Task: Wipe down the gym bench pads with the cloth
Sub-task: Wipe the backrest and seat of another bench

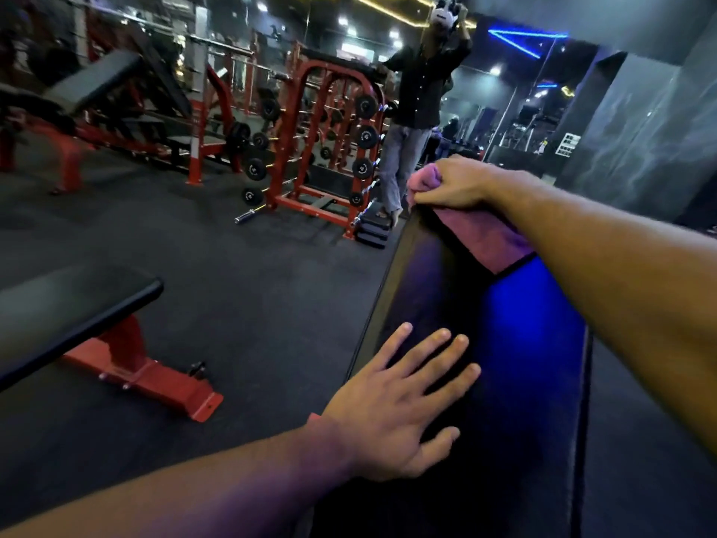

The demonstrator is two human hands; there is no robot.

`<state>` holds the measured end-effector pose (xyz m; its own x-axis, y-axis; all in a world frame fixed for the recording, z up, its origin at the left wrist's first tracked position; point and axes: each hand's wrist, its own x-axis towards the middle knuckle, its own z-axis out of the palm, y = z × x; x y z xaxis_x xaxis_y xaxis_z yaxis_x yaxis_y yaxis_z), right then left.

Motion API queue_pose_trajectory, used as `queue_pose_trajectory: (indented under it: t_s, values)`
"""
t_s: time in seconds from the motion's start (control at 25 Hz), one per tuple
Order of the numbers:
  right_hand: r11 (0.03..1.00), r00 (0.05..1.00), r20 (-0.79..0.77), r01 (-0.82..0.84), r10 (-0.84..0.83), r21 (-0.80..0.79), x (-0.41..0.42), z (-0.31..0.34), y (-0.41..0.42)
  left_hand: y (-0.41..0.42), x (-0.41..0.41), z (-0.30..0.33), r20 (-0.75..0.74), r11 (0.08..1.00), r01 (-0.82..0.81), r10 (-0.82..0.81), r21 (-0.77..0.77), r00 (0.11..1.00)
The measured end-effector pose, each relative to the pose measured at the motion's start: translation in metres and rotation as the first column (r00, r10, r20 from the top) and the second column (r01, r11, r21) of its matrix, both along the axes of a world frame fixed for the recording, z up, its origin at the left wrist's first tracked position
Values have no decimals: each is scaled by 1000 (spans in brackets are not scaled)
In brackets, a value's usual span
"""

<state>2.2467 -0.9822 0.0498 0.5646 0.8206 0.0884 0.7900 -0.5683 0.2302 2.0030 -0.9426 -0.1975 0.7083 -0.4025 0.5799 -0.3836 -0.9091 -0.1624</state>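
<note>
A long black bench pad [438,281] runs away from me, glossy with a blue light reflection on its right half. My right hand [452,184] grips a purple cloth [481,236] at the pad's far end, fingers curled over the edge; part of the cloth trails back along the pad under my forearm. My left hand [403,401] lies flat on the near part of the pad, fingers spread and straight.
A second flat bench [73,304] on a red frame stands to the left on the dark rubber floor. Red racks with dumbbells and plates [333,137] stand behind. A mirror ahead shows a person standing [415,106]. A grey wall [640,130] rises on the right.
</note>
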Motion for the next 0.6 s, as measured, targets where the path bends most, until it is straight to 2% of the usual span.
queue_pose_trajectory:
  t_s: [0.08, 0.16, 0.28, 0.36, 0.48, 0.52, 0.6]
  values:
    - [973, 999, 37, -20, 29, -228, -24, -11, 31, 1, -1, -3, -5, 993, 109, -109, 41, 994]
    - [891, 994, 87, -12, 58, -453, -57, -32, 57, 4, -4, -9, -7, 976, 204, -204, 82, 979]
    - [772, 955, 168, -87, 245, -630, -98, -68, 63, 6, -2, -8, 2, 968, 232, -233, 95, 972]
    - [738, 916, 162, -181, 368, -650, -114, -80, 55, 4, 0, -8, 18, 969, 232, -234, 80, 972]
    - [662, 836, 72, -376, 544, -648, -114, -81, 39, 3, 0, -10, 24, 969, 242, -243, 51, 970]
    - [673, 830, 63, -403, 554, -620, -103, -68, 35, 3, 0, -10, 26, 969, 245, -247, 38, 969]
    - [790, 873, 138, -344, 469, -507, -79, -34, 27, 3, -1, -10, 25, 968, 248, -249, 26, 968]
